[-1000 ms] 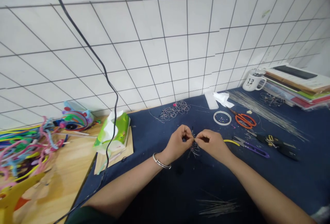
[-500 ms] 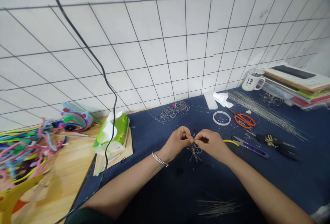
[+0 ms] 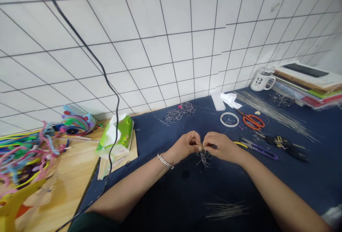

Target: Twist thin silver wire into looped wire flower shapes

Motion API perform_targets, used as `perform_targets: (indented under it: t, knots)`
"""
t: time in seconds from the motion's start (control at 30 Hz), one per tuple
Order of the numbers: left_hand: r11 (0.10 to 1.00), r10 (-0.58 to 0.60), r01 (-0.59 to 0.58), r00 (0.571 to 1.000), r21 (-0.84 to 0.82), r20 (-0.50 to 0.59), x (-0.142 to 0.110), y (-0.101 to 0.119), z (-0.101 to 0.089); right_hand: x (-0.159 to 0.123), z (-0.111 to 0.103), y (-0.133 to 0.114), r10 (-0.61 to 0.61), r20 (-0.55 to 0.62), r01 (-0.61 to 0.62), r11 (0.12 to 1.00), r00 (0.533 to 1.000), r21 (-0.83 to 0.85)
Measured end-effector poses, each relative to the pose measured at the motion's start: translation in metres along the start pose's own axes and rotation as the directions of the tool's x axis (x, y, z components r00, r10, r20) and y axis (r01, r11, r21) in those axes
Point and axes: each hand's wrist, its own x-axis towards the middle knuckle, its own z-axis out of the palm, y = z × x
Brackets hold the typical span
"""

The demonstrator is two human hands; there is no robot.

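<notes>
While the left hand and right hand are poised close together over the dark blue surface, each grip is pinched at the upper end of a small wire tangle (the exact contact is too fine to make out). Its looped, spiky strands spread out below the fingertips, toward the wearer. Good handling here probably means one hand steadying the top while the other makes small, even turns — light pressure, so thin loops keep their shape — with skin clear of sharp ends. Purple-handled snips lie to the right.
</notes>
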Motion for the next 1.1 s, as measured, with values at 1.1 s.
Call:
perform_targets:
  t: [1.1]
  knots:
    - [0.854,0.290,-0.153,0.933,0.498,-0.211,-0.003,0.012,0.016,0.003,0.022,0.000,0.468,-0.165,-0.413,0.866,0.868,0.281]
